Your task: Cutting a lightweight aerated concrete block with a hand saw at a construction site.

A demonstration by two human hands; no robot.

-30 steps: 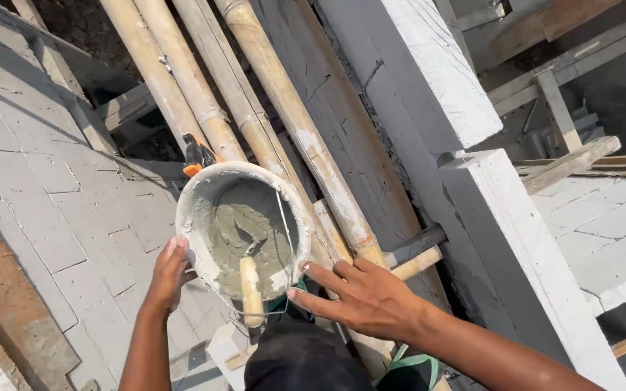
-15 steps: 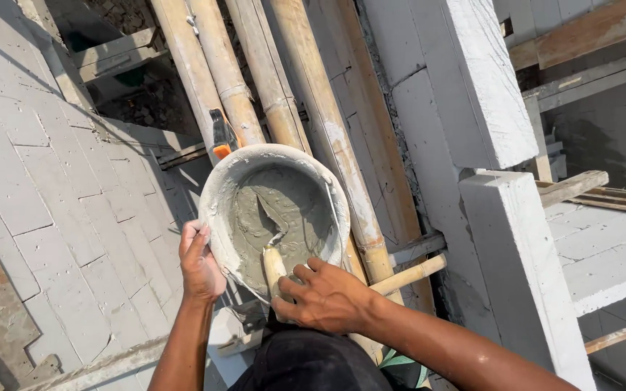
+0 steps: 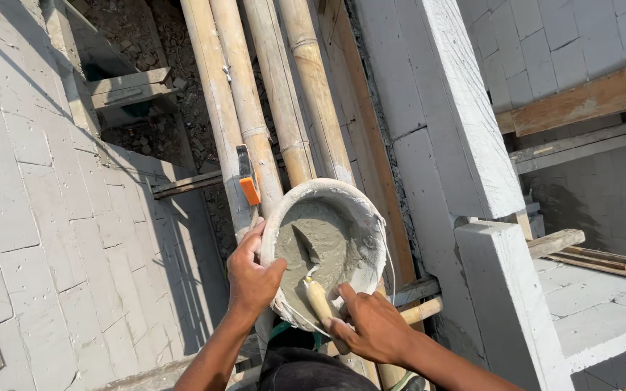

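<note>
A white bucket smeared with grey mortar rests on bamboo poles, partly filled with wet mortar. A trowel with a pale wooden handle sticks out of the mortar, blade sunk in it. My left hand grips the bucket's left rim, thumb over the edge. My right hand holds the near rim, fingers next to the trowel handle. A thin wire bail hangs along the bucket's right side.
Several bamboo poles run up from under the bucket. A tool with an orange handle lies on them. A grey block wall stands left, white block walls right, with timber planks beyond and rubble far below.
The bucket has shifted rightward and nearer in view, with both hands staying on its rim. My right hand has slid to the near rim beside the trowel handle.
</note>
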